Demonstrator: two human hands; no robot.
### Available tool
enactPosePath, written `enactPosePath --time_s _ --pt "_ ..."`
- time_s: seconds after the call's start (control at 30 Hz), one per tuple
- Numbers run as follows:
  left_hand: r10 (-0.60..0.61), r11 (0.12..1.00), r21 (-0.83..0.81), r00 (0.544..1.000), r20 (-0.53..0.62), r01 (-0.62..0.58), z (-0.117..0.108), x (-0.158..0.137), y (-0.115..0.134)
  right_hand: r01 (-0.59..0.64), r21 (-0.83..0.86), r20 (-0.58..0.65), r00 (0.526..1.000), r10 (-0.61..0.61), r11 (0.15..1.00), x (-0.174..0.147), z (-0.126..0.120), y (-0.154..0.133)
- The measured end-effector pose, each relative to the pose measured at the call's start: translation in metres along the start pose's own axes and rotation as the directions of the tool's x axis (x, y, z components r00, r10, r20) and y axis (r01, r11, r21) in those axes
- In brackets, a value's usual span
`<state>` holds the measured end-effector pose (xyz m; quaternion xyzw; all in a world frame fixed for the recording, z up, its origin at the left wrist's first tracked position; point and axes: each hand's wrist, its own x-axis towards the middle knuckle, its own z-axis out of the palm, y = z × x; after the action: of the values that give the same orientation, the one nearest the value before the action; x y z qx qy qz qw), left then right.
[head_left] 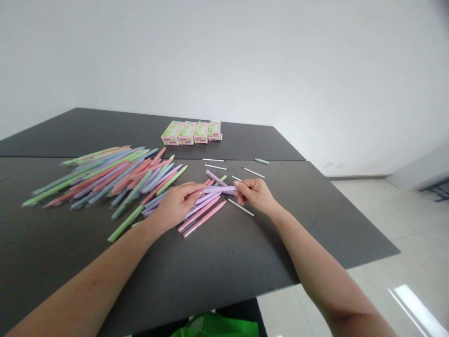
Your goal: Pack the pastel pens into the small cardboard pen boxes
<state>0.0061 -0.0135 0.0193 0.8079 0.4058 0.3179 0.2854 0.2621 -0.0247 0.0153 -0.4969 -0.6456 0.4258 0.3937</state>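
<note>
Between my two hands a light purple pen (218, 189) is held roughly level above the table. My left hand (179, 202) pinches its left end, and my right hand (255, 193) grips the other end with thumb and fingers. Beneath and beside them lie several purple and pink pens (205, 218), crossing one another. Thin white sticks that look like pen refills (241, 207) lie near my right hand. To the left spreads a large pile of pen barrels (115, 180) in green, blue, pink and purple.
A row of pink and green boxes (187, 133) stands farther back on the dark table (333, 234). A short green pen part (262, 161) lies right of the refills. A white wall (224, 61) rises behind. Below the front edge is something green (217, 325).
</note>
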Motion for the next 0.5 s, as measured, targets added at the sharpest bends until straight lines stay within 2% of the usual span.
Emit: enactPosePath --time_s 0.1,0.23,0.33,0.5 --pt "0.003 1.000 0.013 1.000 0.008 -0.003 -0.0009 0.0003 0.0003 -0.016 -0.011 0.020 1.000 0.016 1.000 -0.0004 0.0001 0.0001" --pt "-0.008 0.999 0.034 1.000 0.008 0.008 -0.0029 0.0014 0.0006 0.098 0.018 0.020 0.995 -0.099 0.995 -0.0012 -0.0038 -0.0021" --pt "-0.011 0.999 0.039 1.000 0.011 0.010 -0.0031 0.0018 -0.0004 0.171 -0.035 -0.025 0.985 -0.172 0.985 -0.0013 -0.0069 -0.0022" --pt "-0.027 0.999 0.016 1.000 0.000 0.027 -0.0004 0.0011 -0.0009 0.140 -0.117 -0.022 0.989 -0.144 0.983 -0.0003 -0.0074 0.0005"
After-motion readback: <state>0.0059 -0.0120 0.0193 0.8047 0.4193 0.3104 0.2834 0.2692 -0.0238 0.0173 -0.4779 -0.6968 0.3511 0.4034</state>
